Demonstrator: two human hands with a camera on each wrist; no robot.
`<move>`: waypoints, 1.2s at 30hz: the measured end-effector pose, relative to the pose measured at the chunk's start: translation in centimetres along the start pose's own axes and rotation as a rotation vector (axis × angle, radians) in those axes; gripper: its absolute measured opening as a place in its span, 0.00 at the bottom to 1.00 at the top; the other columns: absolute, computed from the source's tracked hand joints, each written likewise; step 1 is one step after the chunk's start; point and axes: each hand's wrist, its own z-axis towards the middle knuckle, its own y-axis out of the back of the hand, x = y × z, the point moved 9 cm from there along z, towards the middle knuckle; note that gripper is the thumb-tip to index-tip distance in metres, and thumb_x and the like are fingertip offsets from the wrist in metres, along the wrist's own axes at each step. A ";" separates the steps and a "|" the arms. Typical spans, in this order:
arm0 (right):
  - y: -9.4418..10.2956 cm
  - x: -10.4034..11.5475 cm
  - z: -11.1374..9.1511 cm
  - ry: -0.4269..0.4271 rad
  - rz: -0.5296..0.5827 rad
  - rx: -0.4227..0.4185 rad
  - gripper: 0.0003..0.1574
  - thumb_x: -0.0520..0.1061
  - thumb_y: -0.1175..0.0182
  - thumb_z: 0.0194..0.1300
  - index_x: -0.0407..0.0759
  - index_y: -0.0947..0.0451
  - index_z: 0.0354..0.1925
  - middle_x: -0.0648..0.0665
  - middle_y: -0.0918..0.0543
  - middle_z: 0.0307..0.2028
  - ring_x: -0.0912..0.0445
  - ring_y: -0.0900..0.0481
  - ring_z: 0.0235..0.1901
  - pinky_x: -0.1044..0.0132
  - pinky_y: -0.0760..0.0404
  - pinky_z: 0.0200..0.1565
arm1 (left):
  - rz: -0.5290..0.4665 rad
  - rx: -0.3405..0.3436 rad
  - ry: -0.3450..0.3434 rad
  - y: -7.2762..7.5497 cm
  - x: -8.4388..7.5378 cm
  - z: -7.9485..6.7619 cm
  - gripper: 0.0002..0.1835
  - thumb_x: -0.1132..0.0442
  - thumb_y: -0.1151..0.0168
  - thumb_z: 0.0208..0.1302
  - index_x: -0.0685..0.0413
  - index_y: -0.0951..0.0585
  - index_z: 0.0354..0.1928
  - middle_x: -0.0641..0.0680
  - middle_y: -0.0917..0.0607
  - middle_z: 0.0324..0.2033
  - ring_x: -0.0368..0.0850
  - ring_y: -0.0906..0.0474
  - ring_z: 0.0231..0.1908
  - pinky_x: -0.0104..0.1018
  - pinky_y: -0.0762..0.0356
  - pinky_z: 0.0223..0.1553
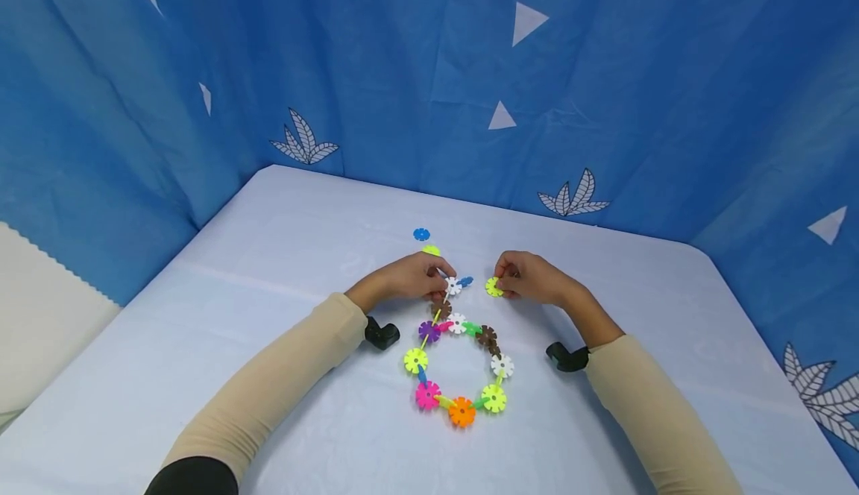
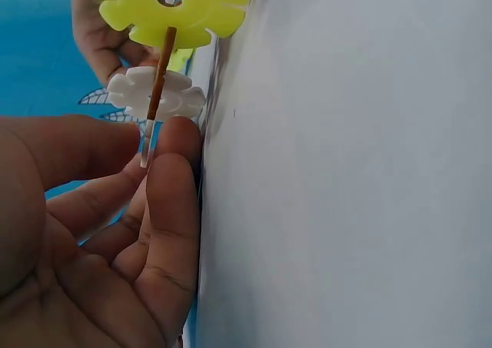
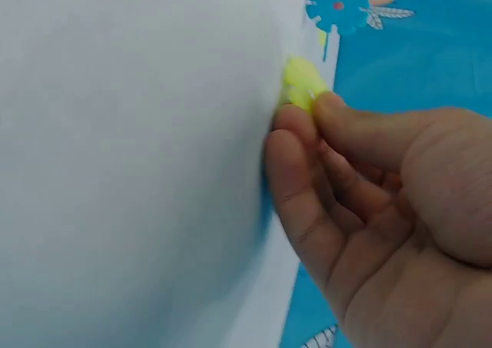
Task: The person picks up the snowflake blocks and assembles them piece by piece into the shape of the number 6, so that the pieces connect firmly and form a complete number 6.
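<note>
A chain of interlocking snowflake discs in many colours forms a ring on the table, with an orange disc [image 1: 461, 412] at its near side. From the ring's far left a short tail runs up through a brown disc [image 1: 441, 309] to a white disc [image 1: 453, 286] and a blue disc [image 1: 466, 282]. My left hand [image 1: 411, 276] pinches a white piece of this tail between thumb and fingers. To the right, apart from the chain, my right hand [image 1: 533, 277] pinches a loose yellow disc [image 1: 493, 287] by its edge. Its fingertips cover part of the disc [image 3: 303, 83].
Beyond the left hand lie a loose blue disc [image 1: 421, 234] and a yellow disc [image 1: 431, 250], the latter partly hidden by that hand. The white-covered table [image 1: 322, 212] ends at a blue patterned curtain [image 1: 416, 92].
</note>
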 end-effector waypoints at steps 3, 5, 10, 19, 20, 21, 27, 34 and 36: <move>-0.3 -0.4 0.5 -0.059 0.137 0.000 0.05 0.35 0.40 0.72 0.36 0.25 0.45 0.40 0.19 0.38 0.51 0.19 0.33 0.62 0.16 0.41 | 0.003 -0.010 -0.005 -0.1 0.0 0.1 0.14 0.66 0.42 0.74 0.58 0.19 0.57 0.54 0.16 0.34 0.45 0.21 0.31 0.35 0.23 0.38; -0.6 -0.5 0.8 -0.090 0.218 0.003 0.07 0.36 0.40 0.73 0.35 0.25 0.46 0.39 0.18 0.38 0.51 0.18 0.33 0.63 0.16 0.41 | 0.005 -0.014 -0.011 -0.2 -0.1 0.1 0.14 0.66 0.41 0.73 0.58 0.18 0.57 0.54 0.16 0.33 0.44 0.21 0.31 0.35 0.23 0.37; -1.1 -0.8 1.2 -0.148 0.333 0.010 0.09 0.37 0.40 0.73 0.34 0.26 0.48 0.37 0.18 0.38 0.51 0.17 0.32 0.63 0.16 0.40 | 0.000 -0.023 -0.011 -0.3 -0.1 0.2 0.14 0.66 0.39 0.72 0.58 0.18 0.56 0.53 0.16 0.32 0.44 0.20 0.32 0.34 0.23 0.37; -1.1 -1.1 1.4 -0.194 0.443 0.007 0.10 0.37 0.40 0.73 0.34 0.27 0.49 0.37 0.19 0.39 0.52 0.18 0.32 0.64 0.16 0.40 | 0.008 -0.024 -0.013 -0.1 -0.3 0.3 0.14 0.65 0.38 0.72 0.58 0.18 0.57 0.53 0.15 0.31 0.44 0.19 0.32 0.35 0.23 0.38; -1.2 -1.1 1.4 -0.197 0.448 0.009 0.10 0.37 0.40 0.73 0.34 0.27 0.49 0.37 0.19 0.39 0.52 0.18 0.31 0.64 0.16 0.40 | 0.005 -0.022 -0.012 -0.2 -0.3 0.3 0.14 0.65 0.39 0.72 0.58 0.18 0.57 0.54 0.15 0.31 0.45 0.19 0.32 0.35 0.23 0.38; -1.3 -1.1 1.4 -0.201 0.452 0.012 0.10 0.37 0.40 0.73 0.34 0.27 0.49 0.37 0.19 0.38 0.52 0.18 0.31 0.64 0.16 0.40 | 0.002 -0.021 -0.010 -0.2 -0.2 0.3 0.14 0.65 0.39 0.72 0.58 0.18 0.56 0.54 0.15 0.31 0.45 0.19 0.32 0.35 0.23 0.38; -1.6 -1.3 1.4 -0.211 0.474 0.014 0.10 0.37 0.39 0.72 0.35 0.27 0.48 0.37 0.19 0.37 0.52 0.20 0.30 0.64 0.16 0.38 | 0.005 -0.027 0.000 -0.2 -0.1 0.2 0.13 0.64 0.40 0.72 0.57 0.18 0.56 0.53 0.16 0.30 0.44 0.20 0.31 0.35 0.23 0.38; -1.8 -0.8 1.5 -0.170 0.481 0.005 0.08 0.37 0.39 0.72 0.36 0.25 0.48 0.38 0.20 0.37 0.52 0.20 0.30 0.64 0.17 0.38 | 0.029 -0.027 0.005 -0.3 -0.2 0.3 0.13 0.64 0.38 0.72 0.57 0.18 0.56 0.53 0.15 0.29 0.44 0.20 0.31 0.35 0.24 0.37; -1.8 -0.9 1.6 -0.173 0.488 -0.006 0.08 0.37 0.39 0.72 0.36 0.24 0.47 0.38 0.19 0.37 0.53 0.20 0.30 0.64 0.17 0.38 | 0.044 -0.030 0.011 -0.3 -0.1 0.3 0.13 0.64 0.38 0.72 0.57 0.18 0.56 0.52 0.15 0.29 0.43 0.21 0.31 0.35 0.25 0.37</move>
